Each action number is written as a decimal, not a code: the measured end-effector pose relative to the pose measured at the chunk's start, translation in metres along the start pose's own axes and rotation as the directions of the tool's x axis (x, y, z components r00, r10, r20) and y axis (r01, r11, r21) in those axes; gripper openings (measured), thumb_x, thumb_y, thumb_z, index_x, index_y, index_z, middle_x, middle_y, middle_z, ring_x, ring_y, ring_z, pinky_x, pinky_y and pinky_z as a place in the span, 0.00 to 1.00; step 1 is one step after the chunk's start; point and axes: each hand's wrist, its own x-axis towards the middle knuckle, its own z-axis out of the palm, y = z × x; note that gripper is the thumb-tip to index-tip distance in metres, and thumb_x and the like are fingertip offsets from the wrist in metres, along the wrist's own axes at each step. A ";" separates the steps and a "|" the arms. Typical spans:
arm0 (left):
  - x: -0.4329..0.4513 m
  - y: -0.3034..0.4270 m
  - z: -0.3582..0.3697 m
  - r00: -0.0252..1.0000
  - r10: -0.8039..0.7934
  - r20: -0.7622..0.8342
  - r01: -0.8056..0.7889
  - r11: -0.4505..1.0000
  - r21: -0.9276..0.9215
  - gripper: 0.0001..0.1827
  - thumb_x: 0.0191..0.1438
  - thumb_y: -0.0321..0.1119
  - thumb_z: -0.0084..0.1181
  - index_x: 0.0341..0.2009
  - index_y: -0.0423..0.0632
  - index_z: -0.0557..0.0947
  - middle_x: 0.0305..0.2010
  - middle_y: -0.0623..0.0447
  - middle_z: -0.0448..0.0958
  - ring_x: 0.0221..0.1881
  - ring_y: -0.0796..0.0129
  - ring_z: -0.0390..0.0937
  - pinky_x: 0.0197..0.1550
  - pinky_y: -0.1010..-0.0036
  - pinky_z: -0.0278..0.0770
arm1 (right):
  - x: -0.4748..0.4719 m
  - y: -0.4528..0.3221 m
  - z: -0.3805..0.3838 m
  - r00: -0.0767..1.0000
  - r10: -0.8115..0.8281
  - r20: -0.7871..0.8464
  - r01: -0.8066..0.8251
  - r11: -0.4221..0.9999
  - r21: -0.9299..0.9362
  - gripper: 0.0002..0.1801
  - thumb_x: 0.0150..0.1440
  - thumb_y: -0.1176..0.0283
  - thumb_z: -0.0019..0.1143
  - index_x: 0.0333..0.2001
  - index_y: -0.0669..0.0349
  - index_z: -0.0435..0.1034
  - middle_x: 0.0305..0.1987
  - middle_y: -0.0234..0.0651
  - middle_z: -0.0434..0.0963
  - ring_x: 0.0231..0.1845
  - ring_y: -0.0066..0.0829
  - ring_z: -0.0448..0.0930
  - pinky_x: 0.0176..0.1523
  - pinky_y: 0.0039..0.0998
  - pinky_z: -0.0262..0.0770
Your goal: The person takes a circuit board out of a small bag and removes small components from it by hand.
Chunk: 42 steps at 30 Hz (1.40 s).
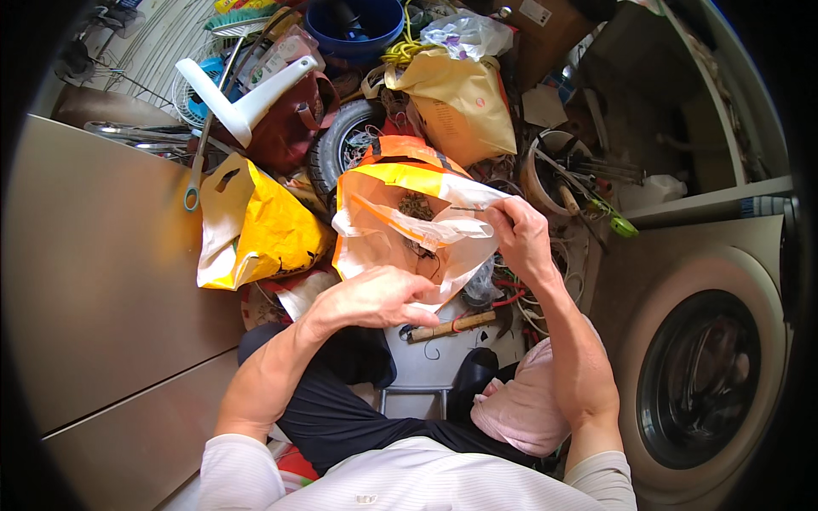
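Before me stands a yellow, white and orange plastic bag [383,220], its mouth facing up. Small tangled pieces [415,207] and dark wire-like bits lie inside. My left hand [377,297] is at the near rim, thumb and fingers on either side of the bag's wall. At the far right rim, my right hand [521,233] has its fingertips pinched together. A thin dark rod [468,209], possibly a drill bit, sticks out leftward from them over the bag's mouth. Whether those fingers also grip the rim cannot be made out.
Another yellow bag [281,223] leans at left beside a cabinet [121,255]. Beyond are a small wheel [345,137], a tan bag [460,105] and a blue bucket [354,45]. At right are a tool bucket [533,172] and a front-loading washing machine [703,377]. A wooden handle [450,327] lies below.
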 end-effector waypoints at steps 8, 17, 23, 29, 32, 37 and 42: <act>-0.003 -0.008 0.039 0.959 0.263 -0.103 -0.227 0.935 0.272 0.12 0.51 0.29 0.59 0.42 0.43 0.82 0.33 0.42 0.80 0.40 0.43 0.79 0.43 0.52 0.75 | -0.001 0.001 0.006 0.997 0.072 -0.006 -0.072 0.997 -0.010 0.07 0.60 0.74 0.59 0.37 0.69 0.77 0.35 0.48 0.81 0.35 0.43 0.83 0.42 0.35 0.79; -0.007 0.000 0.012 0.984 0.079 -0.157 -0.064 0.993 0.098 0.16 0.64 0.42 0.57 0.45 0.43 0.83 0.38 0.39 0.83 0.42 0.42 0.81 0.45 0.52 0.78 | 0.006 -0.002 0.008 0.957 0.284 0.054 -0.289 0.931 0.224 0.11 0.63 0.71 0.57 0.40 0.70 0.76 0.30 0.36 0.80 0.31 0.21 0.76 0.38 0.26 0.75; 0.035 -0.043 0.001 0.920 -0.065 -0.387 -0.033 0.970 -0.240 0.15 0.66 0.37 0.47 0.44 0.43 0.84 0.34 0.36 0.82 0.37 0.39 0.81 0.40 0.57 0.80 | 0.004 -0.002 0.008 0.967 0.242 0.081 -0.254 0.939 0.232 0.09 0.62 0.72 0.58 0.38 0.69 0.76 0.29 0.36 0.78 0.31 0.21 0.76 0.37 0.26 0.75; 0.090 -0.066 0.046 0.927 -0.181 -0.328 0.069 0.944 -0.324 0.18 0.67 0.41 0.43 0.34 0.44 0.82 0.26 0.49 0.82 0.30 0.60 0.82 0.38 0.65 0.79 | 0.001 -0.010 0.008 0.997 0.006 0.076 -0.014 0.993 0.116 0.05 0.60 0.75 0.59 0.35 0.67 0.76 0.32 0.46 0.78 0.35 0.44 0.81 0.40 0.36 0.77; 0.109 -0.074 0.052 0.913 -0.258 -0.315 0.141 0.926 -0.350 0.20 0.68 0.44 0.40 0.35 0.47 0.82 0.26 0.51 0.83 0.32 0.65 0.82 0.39 0.68 0.78 | -0.003 -0.013 0.009 0.995 -0.033 0.096 0.024 0.996 0.092 0.05 0.60 0.74 0.60 0.36 0.66 0.76 0.33 0.46 0.78 0.35 0.46 0.81 0.41 0.37 0.77; 0.119 -0.106 0.065 0.866 -0.107 -0.489 0.073 0.993 -0.089 0.19 0.66 0.45 0.45 0.46 0.47 0.83 0.42 0.46 0.85 0.46 0.61 0.82 0.47 0.69 0.78 | -0.005 -0.014 0.004 0.995 -0.041 0.094 0.034 0.997 0.073 0.05 0.60 0.74 0.60 0.37 0.65 0.76 0.33 0.45 0.78 0.36 0.46 0.81 0.42 0.37 0.77; 0.088 -0.120 0.042 0.896 0.091 -0.435 -0.064 0.995 0.076 0.18 0.64 0.42 0.54 0.50 0.43 0.83 0.46 0.43 0.84 0.47 0.59 0.80 0.51 0.68 0.76 | 0.000 -0.009 0.000 0.996 -0.038 0.086 0.031 0.996 0.081 0.06 0.60 0.73 0.59 0.36 0.65 0.77 0.34 0.45 0.78 0.37 0.46 0.81 0.43 0.37 0.78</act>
